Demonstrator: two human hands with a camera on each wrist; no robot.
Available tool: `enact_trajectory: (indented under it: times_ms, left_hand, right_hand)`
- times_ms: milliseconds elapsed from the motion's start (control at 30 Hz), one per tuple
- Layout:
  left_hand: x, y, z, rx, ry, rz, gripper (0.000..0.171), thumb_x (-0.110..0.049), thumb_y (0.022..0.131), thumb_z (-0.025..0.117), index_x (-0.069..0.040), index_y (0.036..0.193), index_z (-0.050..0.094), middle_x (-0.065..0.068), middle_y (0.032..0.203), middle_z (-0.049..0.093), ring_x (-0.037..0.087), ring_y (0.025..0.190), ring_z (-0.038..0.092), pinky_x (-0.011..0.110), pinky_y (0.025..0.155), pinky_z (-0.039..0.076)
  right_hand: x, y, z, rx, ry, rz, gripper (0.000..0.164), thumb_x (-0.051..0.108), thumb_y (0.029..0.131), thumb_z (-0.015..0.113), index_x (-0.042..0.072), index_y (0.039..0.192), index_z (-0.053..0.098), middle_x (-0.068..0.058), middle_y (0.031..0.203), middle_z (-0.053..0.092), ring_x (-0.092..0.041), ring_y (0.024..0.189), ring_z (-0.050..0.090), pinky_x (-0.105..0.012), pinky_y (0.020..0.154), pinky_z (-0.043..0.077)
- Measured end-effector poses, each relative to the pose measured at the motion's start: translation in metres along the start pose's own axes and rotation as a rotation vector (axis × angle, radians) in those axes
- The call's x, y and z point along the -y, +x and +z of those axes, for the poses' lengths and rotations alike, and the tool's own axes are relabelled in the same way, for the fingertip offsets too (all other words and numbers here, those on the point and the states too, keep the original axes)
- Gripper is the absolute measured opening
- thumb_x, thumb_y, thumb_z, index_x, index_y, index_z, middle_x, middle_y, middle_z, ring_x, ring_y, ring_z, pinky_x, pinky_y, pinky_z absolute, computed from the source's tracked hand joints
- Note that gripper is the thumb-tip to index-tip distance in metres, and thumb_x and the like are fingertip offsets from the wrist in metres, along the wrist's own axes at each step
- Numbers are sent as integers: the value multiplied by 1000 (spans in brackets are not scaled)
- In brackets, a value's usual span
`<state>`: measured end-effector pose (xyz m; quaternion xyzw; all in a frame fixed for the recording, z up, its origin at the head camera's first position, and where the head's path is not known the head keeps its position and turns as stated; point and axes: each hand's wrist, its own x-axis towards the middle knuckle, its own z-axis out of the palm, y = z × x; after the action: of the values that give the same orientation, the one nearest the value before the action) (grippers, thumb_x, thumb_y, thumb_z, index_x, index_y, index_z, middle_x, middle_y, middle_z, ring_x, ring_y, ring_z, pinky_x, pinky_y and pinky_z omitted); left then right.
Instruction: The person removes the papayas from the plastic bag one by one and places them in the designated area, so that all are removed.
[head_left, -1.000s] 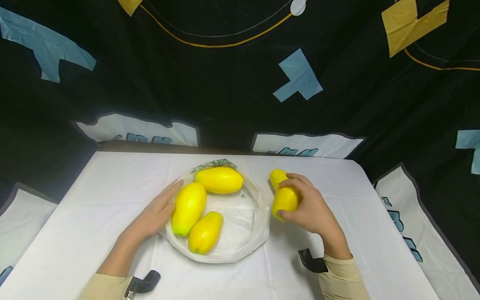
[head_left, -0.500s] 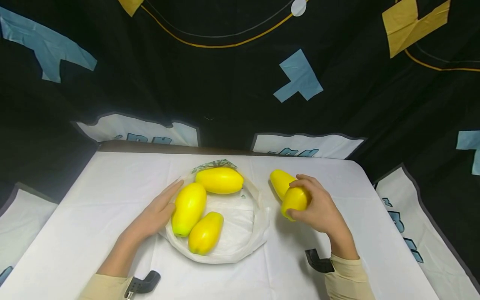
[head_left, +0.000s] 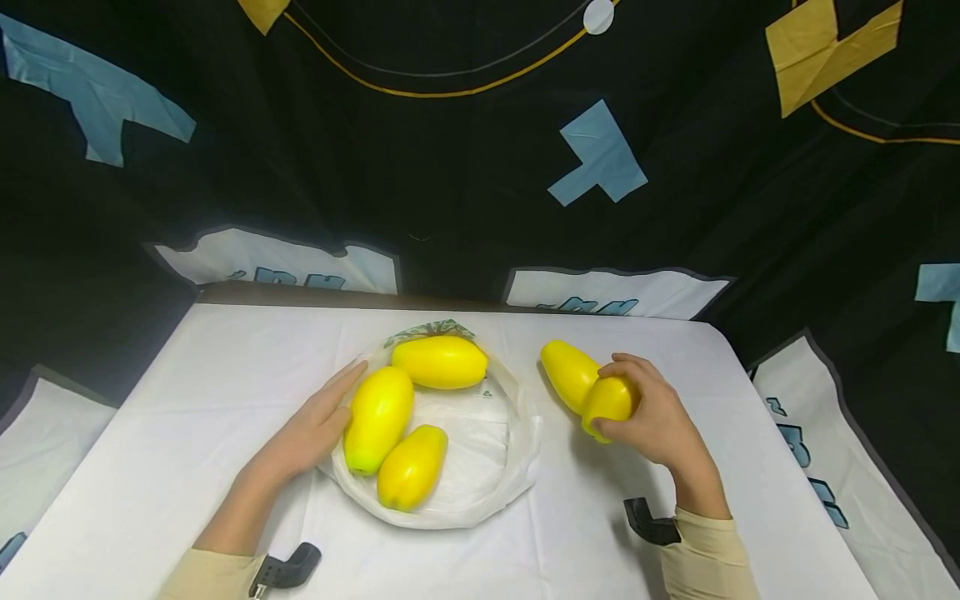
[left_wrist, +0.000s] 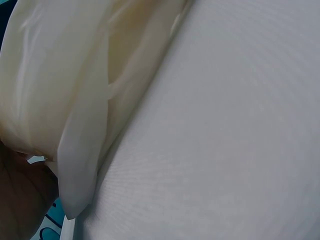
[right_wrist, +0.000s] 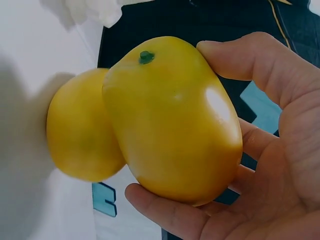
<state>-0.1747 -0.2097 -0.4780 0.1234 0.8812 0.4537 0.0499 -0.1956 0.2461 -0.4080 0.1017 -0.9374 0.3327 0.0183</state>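
Observation:
My right hand (head_left: 652, 412) holds a yellow papaya (head_left: 609, 403), thumb on one side and fingers curled round the other. In the right wrist view, this papaya (right_wrist: 175, 125) shows a small green stem nub. A second papaya (head_left: 567, 372) lies on the table just behind and left of it, partly overlapped. My left hand (head_left: 315, 425) rests with fairly straight fingers along the left side of a white plastic bag (head_left: 480, 450). Three more papayas lie inside the bag: one at the back (head_left: 440, 362), one at the left (head_left: 380, 417) and a shorter one at the front (head_left: 412, 468).
The bag stands with its mouth wide and its rim rolled down on a white-covered table (head_left: 195, 375). Green print (head_left: 431, 332) shows at its back rim. A black cloth (head_left: 450, 183) with blue and yellow patches hangs behind the table's far edge.
My right hand has moved right with its papaya, so more of the papaya lying behind it shows. The left hand and the bag have stayed in place.

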Motion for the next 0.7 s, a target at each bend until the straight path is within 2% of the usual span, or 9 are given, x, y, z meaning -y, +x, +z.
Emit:
enact_trajectory:
  times_ms: [233,700]
  left_hand:
    - [2,0,1,-4,3,-1,58,-9,101,38,-16,157,22,8,162,14,32,148,10,57,117,13]
    - [-2,-1,-1,-1,-5,8,58,-9,101,38,-16,157,21,7,162,13,32,148,9,57,117,12]
  right_hand:
    - [-9,1,-5,12,-6,42,60,19,64,87,15,118,61,-8,148,40,-37,117,47,-56,88,51]
    - [-20,-2,-16,29,-15,64,60,17,65,87,14,119,60,-11,148,39,-38,117,47,-56,89,51]
